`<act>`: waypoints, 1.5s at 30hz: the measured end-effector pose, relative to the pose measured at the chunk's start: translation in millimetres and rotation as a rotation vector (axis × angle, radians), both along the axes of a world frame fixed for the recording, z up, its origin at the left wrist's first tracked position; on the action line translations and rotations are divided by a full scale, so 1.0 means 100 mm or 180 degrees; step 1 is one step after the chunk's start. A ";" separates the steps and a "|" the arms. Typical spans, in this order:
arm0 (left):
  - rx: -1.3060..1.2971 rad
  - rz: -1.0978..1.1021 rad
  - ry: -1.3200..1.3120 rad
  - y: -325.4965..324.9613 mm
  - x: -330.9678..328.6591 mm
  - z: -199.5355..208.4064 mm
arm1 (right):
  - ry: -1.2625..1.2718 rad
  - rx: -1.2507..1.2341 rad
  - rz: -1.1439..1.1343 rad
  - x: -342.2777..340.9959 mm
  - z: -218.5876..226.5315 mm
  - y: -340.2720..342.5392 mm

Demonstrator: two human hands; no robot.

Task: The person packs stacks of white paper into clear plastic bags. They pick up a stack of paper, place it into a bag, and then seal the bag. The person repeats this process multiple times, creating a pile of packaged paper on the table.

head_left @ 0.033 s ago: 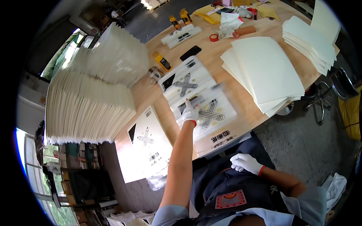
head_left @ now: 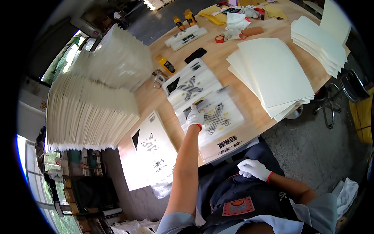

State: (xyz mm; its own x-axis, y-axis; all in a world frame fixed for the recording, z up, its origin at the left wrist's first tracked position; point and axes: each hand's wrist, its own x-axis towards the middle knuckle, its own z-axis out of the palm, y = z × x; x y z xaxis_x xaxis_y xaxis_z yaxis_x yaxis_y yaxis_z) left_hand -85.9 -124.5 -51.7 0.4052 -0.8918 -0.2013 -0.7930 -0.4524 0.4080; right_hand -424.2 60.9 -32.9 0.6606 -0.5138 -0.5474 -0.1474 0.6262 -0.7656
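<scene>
My left hand (head_left: 194, 117), in a white knit glove with a red cuff, lies on a clear plastic-wrapped pack of paper (head_left: 230, 111) printed with crossed pencils. Its index finger stretches out onto the dark patch of the print, and the other fingers are partly hidden. Beyond it, touching its far edge, is a similar wrapped pack (head_left: 200, 80). My right hand (head_left: 255, 170), gloved the same way, rests on my lap below the table edge. Its fingers are loosely curled, with nothing visible in them. Left of my forearm, another printed paper pack (head_left: 150, 160) lies at the table's near edge.
Tall paper stacks (head_left: 93, 109) fill the left side. Fanned white sheets (head_left: 272, 74) lie to the right, with another sheet pile (head_left: 317, 43) beyond. An orange bottle (head_left: 166, 64), a glass jar (head_left: 158, 78), a black phone (head_left: 195, 55) and red tape (head_left: 219, 39) stand farther back.
The view has shifted very slightly. My left index finger has drawn back a touch toward me on the pack. My right hand stays on my lap.
</scene>
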 end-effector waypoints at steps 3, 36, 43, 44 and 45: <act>0.0306 -0.0025 0.1082 -0.19 -0.05 0.13 | 0.0054 0.0012 -0.0153 -0.06 -0.03 -0.05; 0.0004 -0.1043 -0.0215 1.29 -1.00 0.35 | 0.0230 -0.0417 0.0115 0.06 -0.03 0.09; -0.0096 -0.1002 0.0447 1.34 -0.96 0.36 | 0.0118 -0.0429 0.0292 0.14 -0.02 0.20; -0.0057 -0.1003 0.0718 1.29 -0.92 0.37 | 0.0078 -0.0427 0.0333 0.16 -0.05 0.21; 0.0019 -0.1011 0.0668 1.24 -0.94 0.37 | 0.0098 -0.0428 0.0395 0.17 -0.09 0.21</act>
